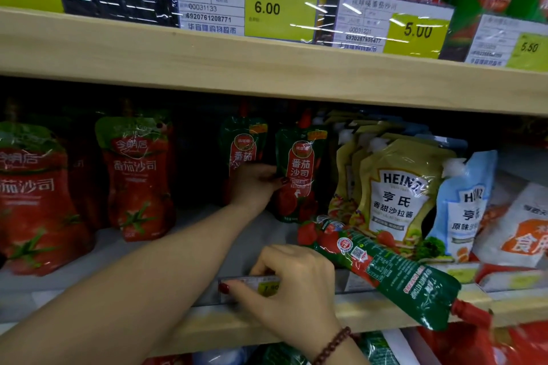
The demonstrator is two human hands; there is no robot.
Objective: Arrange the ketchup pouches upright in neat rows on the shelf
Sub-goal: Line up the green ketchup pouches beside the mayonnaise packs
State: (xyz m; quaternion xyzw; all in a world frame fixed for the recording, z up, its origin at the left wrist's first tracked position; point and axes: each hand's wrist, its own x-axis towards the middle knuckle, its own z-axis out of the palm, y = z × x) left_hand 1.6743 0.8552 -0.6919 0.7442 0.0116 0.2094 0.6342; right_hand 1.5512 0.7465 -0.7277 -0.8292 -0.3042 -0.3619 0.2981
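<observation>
— Ketchup pouches (136, 178) on the shelf (89, 255): mostly upright, going by the big red ones at the left. Anything out of line?
— Yes. Flat green pouch (394, 272) lying at the front, spout hanging over the shelf edge, just before the Heinz pouches (394, 187). Behind it, two standing: rear green pouch (243, 142) and front green pouch (299, 169).
— Step in hand?
— Squaring the front green pouch, by the look of it. Left grip (255, 184) closed on its left edge, fingers pinching.
— And the right grip (293, 281)?
— Curled at the price label (261, 283) on the shelf lip, seemingly pinching it. Touching the flat green pouch or not: cannot tell.
— Next?
— Probably let go of the label, take the flat green pouch by its body, stand it spout-up in line with the other two. Needs the base spread square, else likely to slump forward.
</observation>
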